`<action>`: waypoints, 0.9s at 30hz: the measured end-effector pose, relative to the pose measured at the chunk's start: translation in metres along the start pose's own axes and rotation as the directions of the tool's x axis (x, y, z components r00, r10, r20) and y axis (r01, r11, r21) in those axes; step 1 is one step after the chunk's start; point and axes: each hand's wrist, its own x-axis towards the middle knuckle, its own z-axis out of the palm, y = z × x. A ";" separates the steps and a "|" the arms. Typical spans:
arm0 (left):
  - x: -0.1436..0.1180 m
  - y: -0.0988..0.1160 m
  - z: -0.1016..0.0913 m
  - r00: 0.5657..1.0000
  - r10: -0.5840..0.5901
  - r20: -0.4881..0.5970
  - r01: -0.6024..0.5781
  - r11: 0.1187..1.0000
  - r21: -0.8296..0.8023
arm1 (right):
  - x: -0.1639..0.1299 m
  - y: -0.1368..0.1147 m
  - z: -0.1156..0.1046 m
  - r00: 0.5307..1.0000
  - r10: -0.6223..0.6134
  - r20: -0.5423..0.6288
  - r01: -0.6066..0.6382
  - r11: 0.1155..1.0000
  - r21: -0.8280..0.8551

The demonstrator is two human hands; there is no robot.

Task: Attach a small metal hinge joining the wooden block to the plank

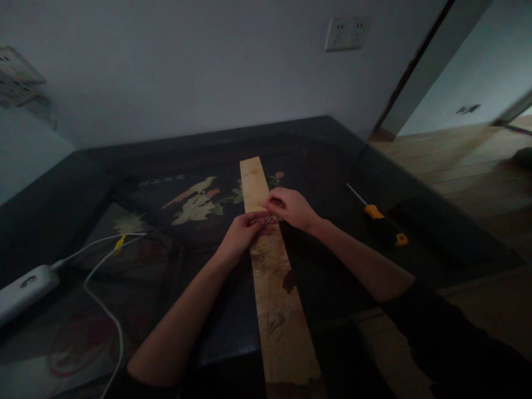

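Observation:
A long, pale wooden plank (274, 288) lies on a dark table (332, 149), running from the near edge toward the wall. Both hands meet over its middle. My left hand (243, 233) pinches a small metal piece, probably a screw (268, 220), against the plank. My right hand (291, 208) has its fingers curled at the same spot and touches the screw from the other side. A screwdriver (380, 219) with a black and orange handle lies on the table to the right of my right hand.
A white power strip (25, 285) with white cables (103, 288) sits at the left edge. The tabletop carries an inlaid bird picture (195, 199). A wall socket (347, 32) is above. Wooden floor (457, 160) lies to the right.

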 end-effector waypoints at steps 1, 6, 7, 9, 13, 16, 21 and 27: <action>0.000 0.000 0.000 1.000 -0.003 -0.005 0.003 1.000 0.000 | 0.001 0.003 -0.002 1.000 0.017 -0.007 -0.017 1.000 -0.007; 0.000 0.002 -0.001 1.000 -0.009 -0.004 0.009 1.000 0.003 | 0.003 0.016 -0.007 0.996 0.047 0.079 -0.042 0.997 -0.068; 0.000 0.002 -0.001 1.000 -0.006 -0.006 0.006 1.000 0.007 | 0.003 0.017 -0.007 0.994 0.041 0.102 -0.034 0.997 -0.070; -0.001 0.002 -0.001 1.000 0.004 -0.010 -0.004 1.000 0.014 | 0.003 0.019 -0.006 0.990 0.028 0.139 -0.018 0.997 -0.075; -0.001 0.003 0.000 1.000 0.012 -0.010 -0.012 1.000 0.024 | 0.002 0.018 -0.003 0.988 0.017 0.155 0.003 0.992 -0.129; -0.002 0.005 0.000 1.000 0.013 -0.027 -0.012 0.999 0.045 | 0.002 0.016 -0.001 0.988 0.015 0.154 0.011 0.986 -0.167; -0.002 0.007 0.000 0.999 -0.004 -0.045 0.007 0.997 0.071 | 0.001 0.010 -0.001 0.988 0.023 0.151 0.013 0.972 -0.235; 0.000 0.004 0.000 0.999 0.012 -0.043 -0.008 0.997 0.079 | -0.001 0.004 -0.003 0.988 0.030 0.149 0.015 0.957 -0.290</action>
